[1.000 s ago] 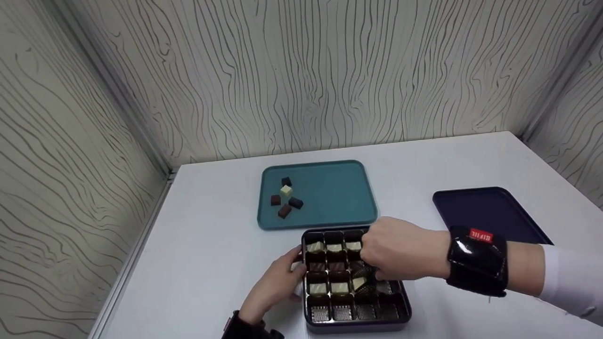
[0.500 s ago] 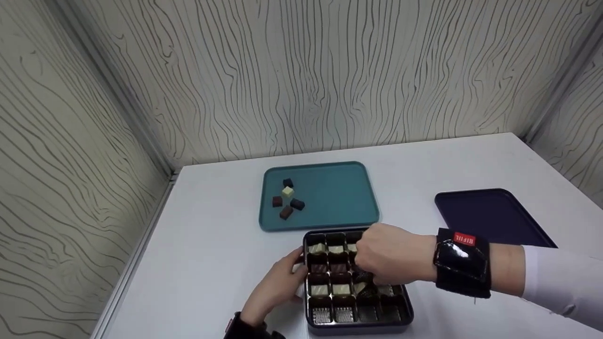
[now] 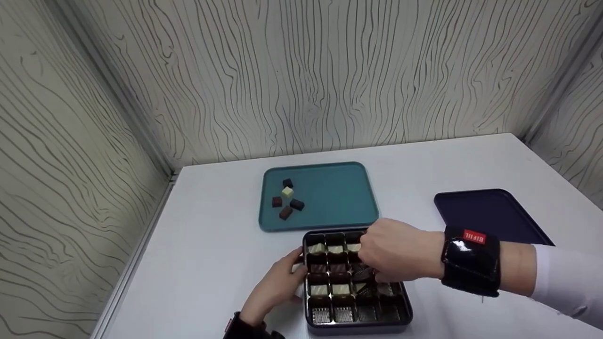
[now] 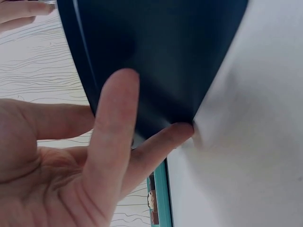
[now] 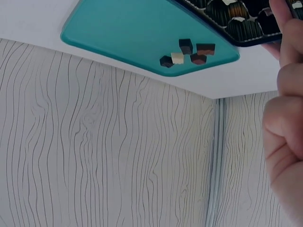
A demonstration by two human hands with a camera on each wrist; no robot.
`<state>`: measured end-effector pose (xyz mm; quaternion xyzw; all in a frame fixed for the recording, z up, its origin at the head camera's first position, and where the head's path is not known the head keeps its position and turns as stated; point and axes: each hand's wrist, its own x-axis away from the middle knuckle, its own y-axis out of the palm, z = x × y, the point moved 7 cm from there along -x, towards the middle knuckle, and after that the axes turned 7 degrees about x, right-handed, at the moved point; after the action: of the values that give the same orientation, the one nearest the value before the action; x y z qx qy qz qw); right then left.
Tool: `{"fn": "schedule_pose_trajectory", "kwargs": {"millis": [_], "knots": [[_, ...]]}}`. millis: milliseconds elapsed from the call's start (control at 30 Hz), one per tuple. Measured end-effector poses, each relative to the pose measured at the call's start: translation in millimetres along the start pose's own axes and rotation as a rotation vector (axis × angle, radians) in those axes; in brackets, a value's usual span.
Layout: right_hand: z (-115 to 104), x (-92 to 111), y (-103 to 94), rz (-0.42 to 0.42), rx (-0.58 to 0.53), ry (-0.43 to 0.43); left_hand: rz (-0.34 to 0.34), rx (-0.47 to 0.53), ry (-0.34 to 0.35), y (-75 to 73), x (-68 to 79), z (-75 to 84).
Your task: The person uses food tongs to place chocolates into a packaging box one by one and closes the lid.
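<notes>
A dark rectangular box (image 3: 359, 328), divided into small compartments, stands at the front middle of the table. White chocolates (image 3: 319, 290) and brown chocolates (image 3: 338, 268) fill some compartments; the front row holds bare ridged plastic. My left hand (image 3: 278, 285) lies along the box's left side, its fingers straight and touching the wall, as the left wrist view shows. My right hand (image 3: 393, 252) is over the box's right half with fingers curled and pointing down into it. A tilted black plastic cup (image 3: 362, 273) shows beside its fingertips. I cannot tell what those fingers pinch.
Behind the box lies a teal tray (image 3: 334, 193) bearing several chocolate pieces (image 3: 286, 213), dark, brown and white, at its left. A dark navy tray (image 3: 492, 214) is on the right, partly behind the right forearm. Wood-patterned panels (image 3: 311, 75) enclose the white table (image 3: 207, 235).
My right hand shifts slightly left, then back right, staying over the box. The black plastic cup near its fingers changes its tilt. My left hand keeps its place on the box's side.
</notes>
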<state>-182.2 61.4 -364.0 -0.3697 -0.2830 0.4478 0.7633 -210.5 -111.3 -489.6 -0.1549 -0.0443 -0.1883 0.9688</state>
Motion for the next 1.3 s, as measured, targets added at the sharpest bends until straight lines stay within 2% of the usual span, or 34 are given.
{"fn": "schedule_pose_trajectory", "kwargs": {"millis": [167,333,533,633,767,933,1133,1300], "knots": [[17,12,-7.6,0.072,-0.064,0.034,-0.002,0.012,-0.01,-2.5,0.8,-0.1],[29,26,-5.0,0.115,-0.148,0.077,-0.001,0.017,-0.038,-4.9,1.5,-2.6],[45,28,-0.8,0.117,-0.203,0.155,0.014,0.013,-0.041,-9.3,2.7,-3.8],[55,24,2.9,0.108,-0.282,0.228,0.02,0.01,-0.047,-10.7,2.9,-4.1],[68,14,12.6,0.098,-0.39,0.336,0.022,0.005,-0.039,-10.9,2.7,-3.2],[84,-8,30.4,0.089,-0.434,0.435,0.015,0.012,-0.02,-8.5,2.4,-1.9],[96,-44,51.5,0.121,-0.42,0.487,0.019,0.016,-0.032,-4.5,2.9,-3.1],[102,-72,69.8,0.13,-0.44,0.534,0.012,0.001,-0.014,0.0,0.7,0.7]]}}
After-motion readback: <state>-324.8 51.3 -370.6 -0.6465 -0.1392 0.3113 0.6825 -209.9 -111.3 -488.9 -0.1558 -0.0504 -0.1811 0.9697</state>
